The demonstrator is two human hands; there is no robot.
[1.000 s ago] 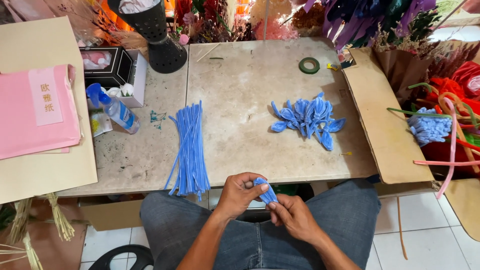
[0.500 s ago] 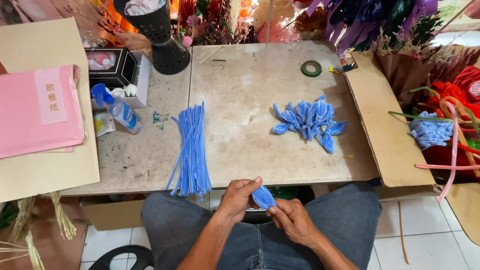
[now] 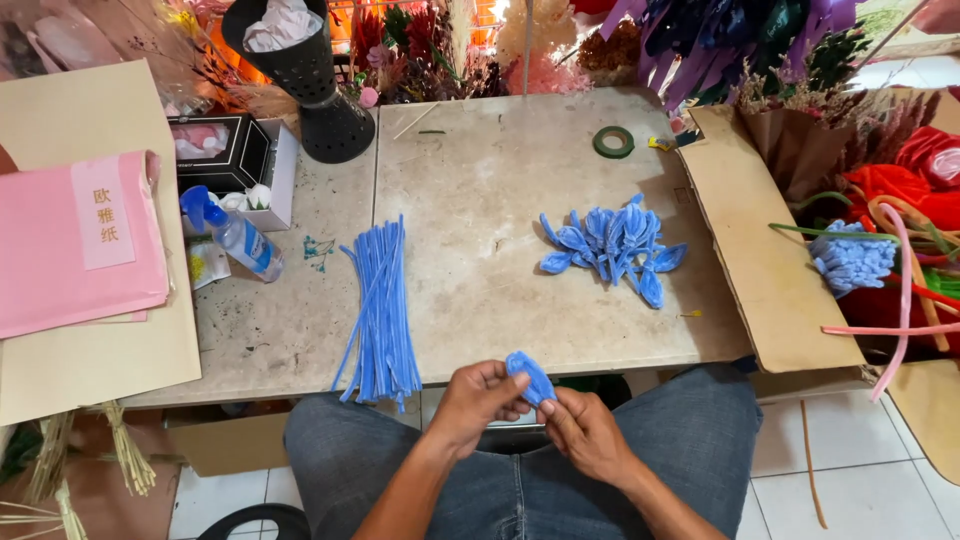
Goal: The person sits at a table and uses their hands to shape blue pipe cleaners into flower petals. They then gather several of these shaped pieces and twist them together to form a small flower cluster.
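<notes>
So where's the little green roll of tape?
In the head view, the green tape roll lies flat on the far right part of the stone table, beyond the pile of blue petals and beside the cardboard flap.

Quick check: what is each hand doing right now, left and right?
Left hand: closed, pinching the blue pipe-cleaner petal.
Right hand: closed, fingers gripping the same petal from the other side.
</notes>
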